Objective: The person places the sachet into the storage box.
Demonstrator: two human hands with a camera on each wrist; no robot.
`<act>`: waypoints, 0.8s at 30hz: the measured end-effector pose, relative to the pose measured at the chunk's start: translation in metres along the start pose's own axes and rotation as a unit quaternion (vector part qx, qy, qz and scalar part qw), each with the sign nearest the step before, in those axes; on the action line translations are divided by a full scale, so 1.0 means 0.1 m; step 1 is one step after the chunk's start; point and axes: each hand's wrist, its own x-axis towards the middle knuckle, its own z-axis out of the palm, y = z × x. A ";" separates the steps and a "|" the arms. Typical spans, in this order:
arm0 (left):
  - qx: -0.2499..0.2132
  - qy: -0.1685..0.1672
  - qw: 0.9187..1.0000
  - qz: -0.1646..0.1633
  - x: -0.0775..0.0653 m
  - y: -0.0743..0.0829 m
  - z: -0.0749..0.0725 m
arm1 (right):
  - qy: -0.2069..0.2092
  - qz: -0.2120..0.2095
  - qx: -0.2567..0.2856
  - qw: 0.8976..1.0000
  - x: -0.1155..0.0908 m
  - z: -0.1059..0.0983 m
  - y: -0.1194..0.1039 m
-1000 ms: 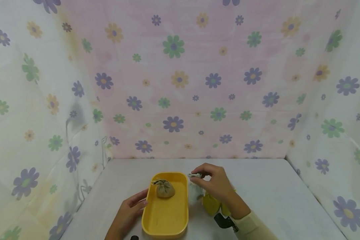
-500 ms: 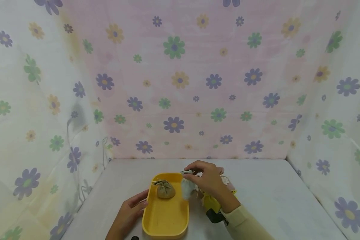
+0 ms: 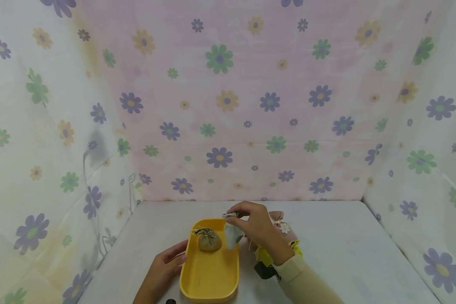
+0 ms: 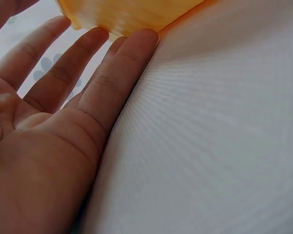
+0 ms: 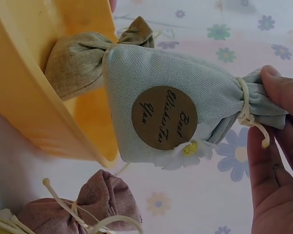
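My right hand (image 3: 252, 223) pinches the gathered neck of a pale blue-grey drawstring pouch (image 5: 171, 97), which hangs over the right rim of a yellow tray (image 3: 209, 278). A round brown label and a white cloth flower decorate its side. Inside the tray, towards the far end, sits a tan drawstring pouch (image 3: 209, 240). Along the tray's left wall rests my left hand (image 3: 161, 266). Its fingers are extended, with the fingertips against the yellow side in the left wrist view.
Right of the tray lie a dusty pink pouch (image 3: 286, 230) with a white flower and a yellow pouch (image 3: 264, 255), partly behind my right forearm. Flowered cloth walls (image 3: 228, 126) enclose the white table (image 3: 346, 253) at the back and sides.
My right hand has carried the pale blue-grey pouch leftwards, from beside the tray to above its right rim. The pink pouch has come into sight. My left hand stays in place.
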 end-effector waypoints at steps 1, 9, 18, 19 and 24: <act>-0.003 -0.001 1.000 0.000 0.00 0.00 0.00 | -0.001 0.001 0.005 1.000 0.00 0.01 0.01; -0.017 -0.009 1.000 0.001 0.01 -0.01 -0.02 | 0.004 0.001 0.022 1.000 0.03 0.11 0.10; -0.019 -0.009 1.000 0.007 0.00 0.00 -0.01 | -0.008 0.027 0.017 0.999 0.08 0.22 0.22; -0.020 -0.010 1.000 0.008 -0.01 0.00 -0.01 | -0.011 0.029 0.016 0.999 0.08 0.23 0.23; -0.024 -0.009 1.000 0.006 -0.01 0.00 0.00 | -0.019 0.046 0.016 0.999 0.07 0.28 0.22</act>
